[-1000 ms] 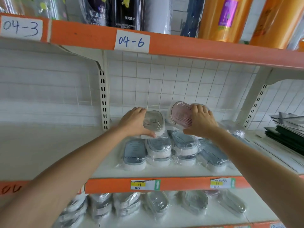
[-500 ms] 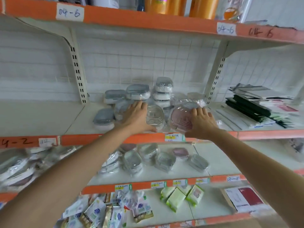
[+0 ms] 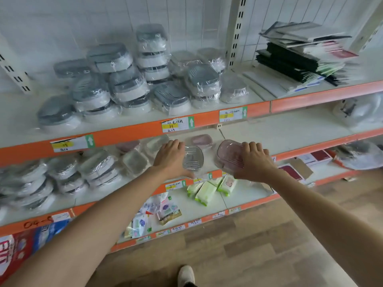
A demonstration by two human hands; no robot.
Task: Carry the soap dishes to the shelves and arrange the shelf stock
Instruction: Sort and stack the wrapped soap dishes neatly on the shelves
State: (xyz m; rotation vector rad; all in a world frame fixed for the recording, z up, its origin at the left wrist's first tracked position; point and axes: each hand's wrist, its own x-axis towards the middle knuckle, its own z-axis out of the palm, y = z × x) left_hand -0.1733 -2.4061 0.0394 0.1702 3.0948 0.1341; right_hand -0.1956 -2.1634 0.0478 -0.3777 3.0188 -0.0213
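The left hand (image 3: 171,157) grips a clear, ribbed plastic soap dish (image 3: 192,157), fingers over its far edge and thumb under the near one. The right hand (image 3: 253,162) holds a translucent pink soap dish (image 3: 228,155) of the same rounded-rectangle shape, fingers curled over its top. Both dishes hang at the front edge of the second shelf (image 3: 290,129), whose lip is orange. Half a second ago they were level with the shelf above; they have since dropped one tier. That upper shelf carries shrink-wrapped grey-and-white dishes (image 3: 128,88) in glossy, crinkled stacks. Green wipe packs (image 3: 205,192) lie on the shelf below
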